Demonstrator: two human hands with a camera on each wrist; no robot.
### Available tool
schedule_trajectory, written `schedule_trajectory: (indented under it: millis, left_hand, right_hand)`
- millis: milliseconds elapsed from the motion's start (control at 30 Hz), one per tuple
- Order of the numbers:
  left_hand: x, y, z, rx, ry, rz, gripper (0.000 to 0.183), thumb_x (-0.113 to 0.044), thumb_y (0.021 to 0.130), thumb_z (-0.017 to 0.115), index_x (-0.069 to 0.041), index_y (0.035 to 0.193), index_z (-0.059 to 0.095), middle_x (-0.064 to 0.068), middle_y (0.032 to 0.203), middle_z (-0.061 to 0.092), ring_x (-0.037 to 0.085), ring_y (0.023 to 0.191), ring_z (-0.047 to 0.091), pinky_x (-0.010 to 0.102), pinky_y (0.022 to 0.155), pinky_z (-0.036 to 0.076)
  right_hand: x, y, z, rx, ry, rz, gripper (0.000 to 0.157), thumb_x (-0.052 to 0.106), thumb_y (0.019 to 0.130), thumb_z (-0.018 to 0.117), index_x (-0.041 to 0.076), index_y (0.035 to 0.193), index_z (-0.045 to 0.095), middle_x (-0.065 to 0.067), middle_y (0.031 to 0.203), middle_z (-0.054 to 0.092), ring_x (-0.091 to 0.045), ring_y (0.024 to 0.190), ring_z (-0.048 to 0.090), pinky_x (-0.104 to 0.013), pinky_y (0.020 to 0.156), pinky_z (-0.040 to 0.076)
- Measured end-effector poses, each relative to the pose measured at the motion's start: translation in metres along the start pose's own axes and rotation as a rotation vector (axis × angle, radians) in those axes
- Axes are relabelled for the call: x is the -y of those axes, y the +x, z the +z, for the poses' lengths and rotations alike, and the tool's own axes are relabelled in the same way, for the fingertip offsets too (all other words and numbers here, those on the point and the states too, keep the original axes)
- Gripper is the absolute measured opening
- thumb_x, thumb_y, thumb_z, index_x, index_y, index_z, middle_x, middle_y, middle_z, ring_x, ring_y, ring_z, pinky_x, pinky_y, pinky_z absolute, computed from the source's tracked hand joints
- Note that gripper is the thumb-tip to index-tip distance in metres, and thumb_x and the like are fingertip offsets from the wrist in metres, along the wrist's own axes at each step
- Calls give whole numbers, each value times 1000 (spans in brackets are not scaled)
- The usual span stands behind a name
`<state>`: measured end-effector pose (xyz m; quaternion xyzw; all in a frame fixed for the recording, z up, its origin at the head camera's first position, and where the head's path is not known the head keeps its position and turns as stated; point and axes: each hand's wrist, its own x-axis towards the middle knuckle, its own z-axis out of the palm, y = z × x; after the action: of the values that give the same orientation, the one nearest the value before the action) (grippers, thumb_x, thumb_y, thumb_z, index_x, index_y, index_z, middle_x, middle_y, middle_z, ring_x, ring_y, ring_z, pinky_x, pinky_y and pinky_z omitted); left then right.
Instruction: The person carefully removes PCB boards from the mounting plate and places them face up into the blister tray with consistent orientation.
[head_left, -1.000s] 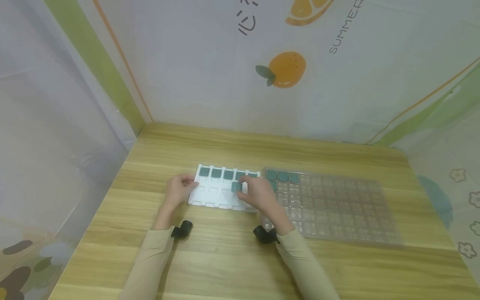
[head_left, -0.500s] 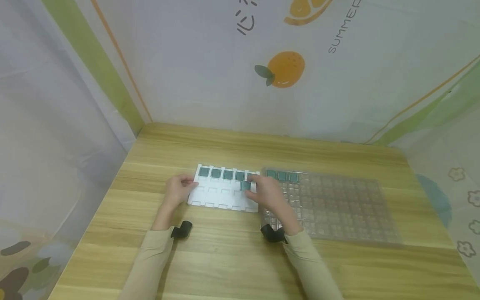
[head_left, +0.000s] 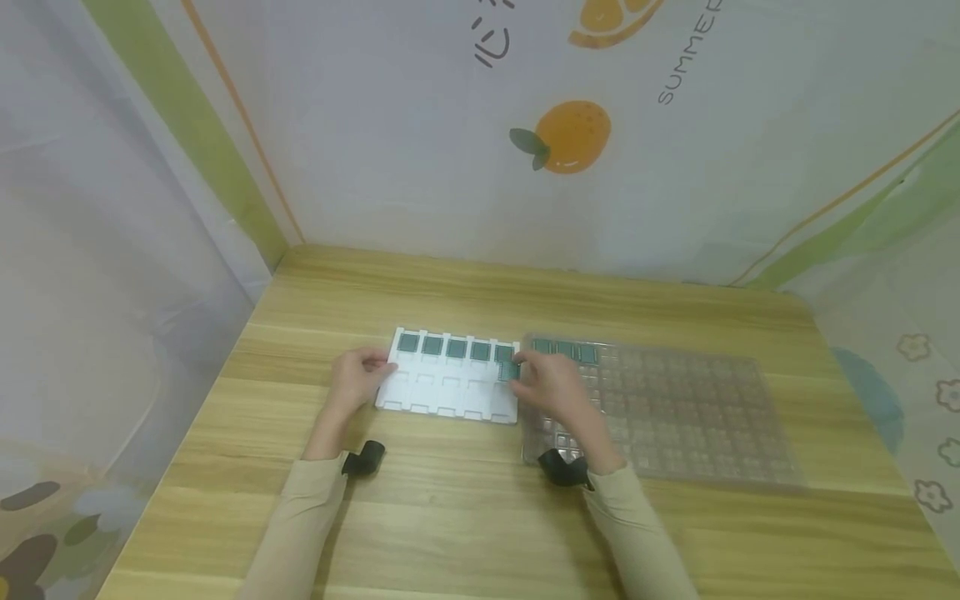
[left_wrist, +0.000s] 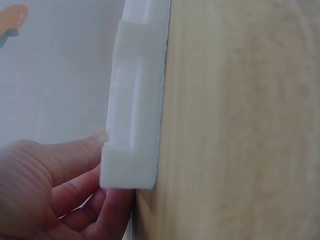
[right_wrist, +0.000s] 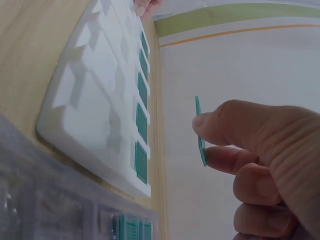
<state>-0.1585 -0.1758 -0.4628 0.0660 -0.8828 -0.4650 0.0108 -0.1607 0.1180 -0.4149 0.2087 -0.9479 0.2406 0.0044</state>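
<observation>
My left hand [head_left: 356, 383] grips the left end of a white plastic tray [head_left: 435, 393]. In the left wrist view its thumb lies at the tray's edge and other fingers curl beneath the corner. My right hand [head_left: 557, 387] pinches a small, thin green square chip [head_left: 507, 372] by its edges, over the tray's right end. The right wrist view shows that chip [right_wrist: 203, 151] edge-on between thumb and finger, raised off the tray. Several green chips [head_left: 456, 348] sit in the tray's back row; its front row holds none.
A long clear plastic tray [head_left: 697, 417] with many small pockets lies to the right, close by the white tray. Green chips [head_left: 566, 351] fill the left part of its back row; my right hand covers some pockets. A printed cloth [head_left: 420, 167] hangs behind the wooden table [head_left: 435, 517].
My right hand has moved right with the pinched chip, from above the tray's fourth column to its right end. My left hand has stayed on the white tray.
</observation>
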Motion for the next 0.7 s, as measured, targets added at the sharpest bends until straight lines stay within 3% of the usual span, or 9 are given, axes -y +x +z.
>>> schedule_trajectory:
  millis: [700]
  left_hand:
    - [-1,-1,-1,5,-5,3,23,-3,84,65,14,99,63,29,95,64,39,87,62,44,77,53]
  right_hand:
    - [-27,-11,-15,43,81,71,34,15,80,72,1,110,64,4,51,40,-8,44,32,-21,40,29]
